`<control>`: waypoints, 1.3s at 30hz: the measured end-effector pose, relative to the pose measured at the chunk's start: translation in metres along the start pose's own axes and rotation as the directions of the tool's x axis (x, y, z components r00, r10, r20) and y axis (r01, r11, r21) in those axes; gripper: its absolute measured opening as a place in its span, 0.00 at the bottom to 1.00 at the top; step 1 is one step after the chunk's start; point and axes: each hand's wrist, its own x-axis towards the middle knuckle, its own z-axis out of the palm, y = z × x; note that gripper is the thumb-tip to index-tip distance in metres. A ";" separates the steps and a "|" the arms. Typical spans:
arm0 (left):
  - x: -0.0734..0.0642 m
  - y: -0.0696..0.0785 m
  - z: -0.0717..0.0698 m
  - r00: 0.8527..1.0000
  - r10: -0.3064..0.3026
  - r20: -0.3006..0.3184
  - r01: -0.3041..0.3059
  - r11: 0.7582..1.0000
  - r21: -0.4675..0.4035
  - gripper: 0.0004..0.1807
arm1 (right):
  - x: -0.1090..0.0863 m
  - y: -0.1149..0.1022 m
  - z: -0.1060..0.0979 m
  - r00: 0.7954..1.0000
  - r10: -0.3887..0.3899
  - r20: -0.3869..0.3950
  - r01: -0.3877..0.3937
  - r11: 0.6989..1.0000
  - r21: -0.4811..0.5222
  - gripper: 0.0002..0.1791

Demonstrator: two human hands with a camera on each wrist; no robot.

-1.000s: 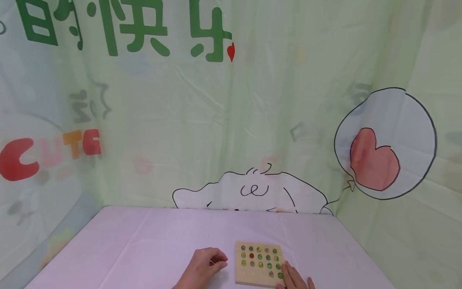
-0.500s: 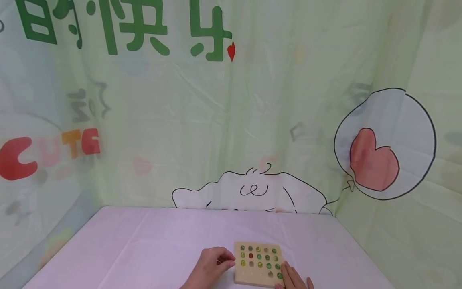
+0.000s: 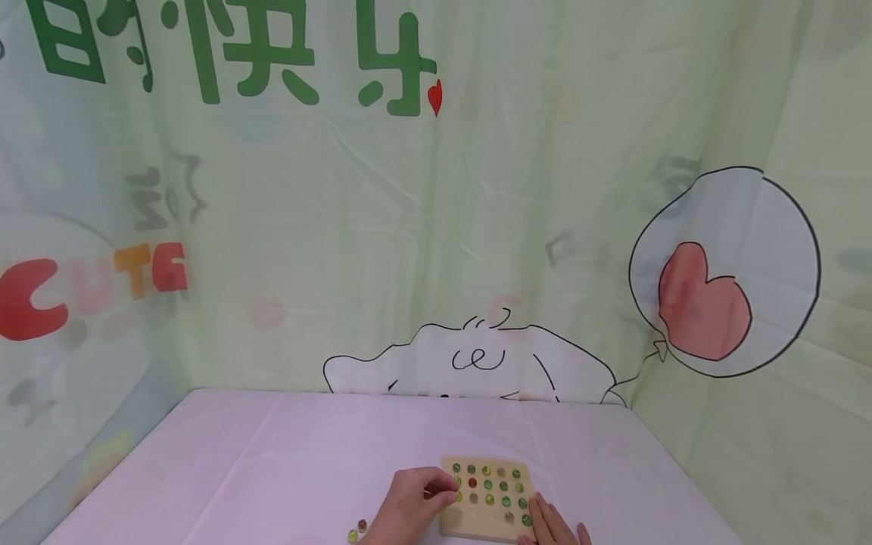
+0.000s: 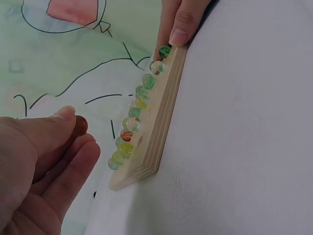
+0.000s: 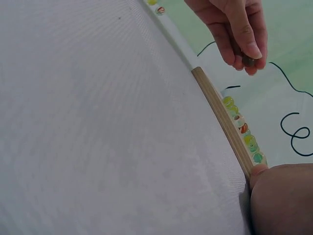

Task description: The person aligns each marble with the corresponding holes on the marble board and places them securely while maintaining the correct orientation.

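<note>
My left hand (image 3: 412, 503) is over the left edge of a square wooden board (image 3: 485, 528) in the head view. Thumb and fingertips pinch a reddish-brown glass marble (image 4: 81, 126), apart from the board in the left wrist view. Green, yellow, clear and red marbles (image 3: 488, 484) sit in rows of hollows on the board; some hollows in the front row hold none. My right hand (image 3: 552, 522) rests against the board's right edge with its fingers straight, and its thumb (image 4: 179, 36) touches the front corner. Part of the right hand lies outside the head view.
A red marble (image 3: 362, 524) and a yellow marble (image 3: 353, 536) lie loose on the pale tablecloth (image 3: 286, 462), left of my left wrist. A printed curtain (image 3: 436, 227) stands behind and beside the table.
My left hand has moved right, from beside the board to over its left edge, uncovering two loose marbles on the cloth. My right hand has stayed at the board's edge.
</note>
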 end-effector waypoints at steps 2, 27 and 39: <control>0.001 0.000 0.002 1.000 0.001 -0.002 -0.001 1.000 0.001 0.05 | 0.000 0.000 0.000 1.000 0.010 0.009 -0.010 1.000 0.005 0.79; 0.018 0.003 0.040 0.999 0.008 0.034 -0.007 0.999 -0.046 0.03 | 0.000 0.000 0.003 0.998 0.055 0.041 -0.055 0.998 0.004 0.79; 0.021 0.001 0.052 0.998 -0.014 0.054 0.016 0.999 -0.040 0.04 | -0.001 -0.005 -0.003 0.994 0.083 0.067 -0.084 0.996 0.014 0.74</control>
